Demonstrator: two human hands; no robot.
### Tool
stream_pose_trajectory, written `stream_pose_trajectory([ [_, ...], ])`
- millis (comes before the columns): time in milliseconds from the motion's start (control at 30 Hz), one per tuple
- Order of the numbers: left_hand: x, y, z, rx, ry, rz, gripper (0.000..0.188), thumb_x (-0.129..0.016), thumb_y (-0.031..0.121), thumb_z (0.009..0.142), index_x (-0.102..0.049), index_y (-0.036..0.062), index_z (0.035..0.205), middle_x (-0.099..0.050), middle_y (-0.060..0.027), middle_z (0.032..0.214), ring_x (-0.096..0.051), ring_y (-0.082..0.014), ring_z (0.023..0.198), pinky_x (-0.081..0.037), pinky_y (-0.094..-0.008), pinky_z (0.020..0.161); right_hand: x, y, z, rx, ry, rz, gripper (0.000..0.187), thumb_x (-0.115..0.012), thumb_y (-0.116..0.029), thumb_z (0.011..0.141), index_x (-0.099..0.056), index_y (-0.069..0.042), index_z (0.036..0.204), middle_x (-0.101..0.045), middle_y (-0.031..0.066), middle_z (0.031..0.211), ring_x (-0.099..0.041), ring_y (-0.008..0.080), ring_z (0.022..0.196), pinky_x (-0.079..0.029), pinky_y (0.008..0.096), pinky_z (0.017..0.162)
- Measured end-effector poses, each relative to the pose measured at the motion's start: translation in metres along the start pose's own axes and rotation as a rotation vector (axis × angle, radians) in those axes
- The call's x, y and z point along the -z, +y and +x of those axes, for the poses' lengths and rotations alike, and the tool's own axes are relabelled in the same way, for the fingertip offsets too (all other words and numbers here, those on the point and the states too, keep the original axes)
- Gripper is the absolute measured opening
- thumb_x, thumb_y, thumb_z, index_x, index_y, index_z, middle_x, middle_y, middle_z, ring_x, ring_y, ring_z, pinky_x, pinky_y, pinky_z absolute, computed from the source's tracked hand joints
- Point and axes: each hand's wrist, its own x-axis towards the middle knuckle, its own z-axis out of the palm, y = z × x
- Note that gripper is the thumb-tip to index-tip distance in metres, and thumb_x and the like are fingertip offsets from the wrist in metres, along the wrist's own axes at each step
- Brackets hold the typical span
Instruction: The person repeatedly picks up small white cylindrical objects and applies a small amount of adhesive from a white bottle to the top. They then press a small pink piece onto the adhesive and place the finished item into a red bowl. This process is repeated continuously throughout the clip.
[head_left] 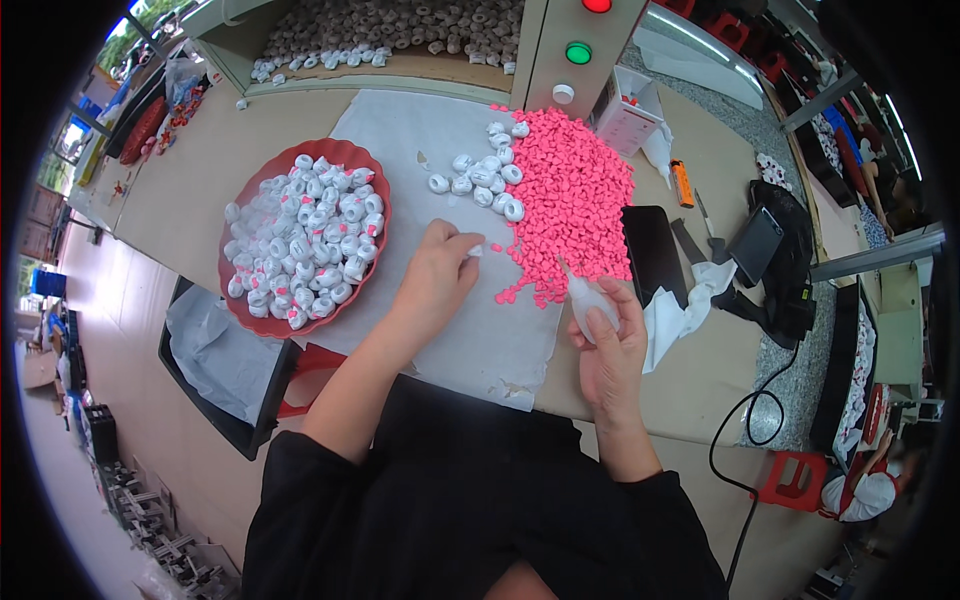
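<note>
My left hand (pixel 432 285) is closed in a pinch over the white sheet (pixel 440 340), with a small white piece (pixel 476 250) at its fingertips; its shape is partly hidden. In my right hand (pixel 612 350) is a translucent white squeeze bottle (pixel 592 303) with a thin nozzle, tilted up and left. Its tip is over the near part of a wide pile of small pink pieces (pixel 570 190). Several round white pieces (pixel 482 177) lie left of that pile. A scalloped red tray (pixel 348 152) left of my left hand holds many white pieces, some with pink on them.
At the back stands an open compartment (pixel 390 72) of round pieces, beside a post with a green light (pixel 579 53). To the right are a dark phone (pixel 655 250), an orange lighter (pixel 682 184), crumpled white cloth (pixel 672 320) and a black bag (pixel 790 260). A black tray (pixel 235 425) sits lower left.
</note>
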Motion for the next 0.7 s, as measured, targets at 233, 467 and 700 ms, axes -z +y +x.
stream_pose_trajectory([
  [233,0.0,0.019,-0.039,0.344,-0.023,-1.149,0.026,-0.061,0.002,0.08,-0.053,0.0007,0.105,-0.059,-0.0053,0.095,-0.054,-0.0105,0.084,-0.045,-0.0253,0.069,0.005,-0.007,0.005,0.042,0.041,0.275,0.023,-0.061,-0.008,0.08,-0.051,-0.002,0.101,-0.054,0.008,0.092,-0.053,0.0149,0.071,-0.042,0.0253,0.059],
  [467,-0.032,0.023,-0.055,0.314,-0.064,-1.288,0.03,-0.061,-0.002,0.079,-0.049,0.0009,0.105,-0.058,-0.0074,0.097,-0.055,-0.012,0.088,-0.047,-0.0263,0.076,0.005,-0.004,-0.001,0.14,-0.051,0.0,0.023,-0.058,-0.007,0.082,-0.045,-0.001,0.1,-0.052,0.0118,0.092,-0.053,0.0169,0.073,-0.044,0.0281,0.062],
  [700,-0.033,0.027,-0.056,0.313,-0.056,-1.183,0.027,-0.059,-0.004,0.08,-0.048,-0.0011,0.104,-0.056,-0.0081,0.1,-0.055,-0.0132,0.092,-0.047,-0.0275,0.081,0.009,0.011,-0.005,0.461,-0.165,-0.432,0.024,-0.057,-0.012,0.084,-0.043,0.0,0.1,-0.045,0.0105,0.094,-0.05,0.0148,0.074,-0.044,0.0246,0.063],
])
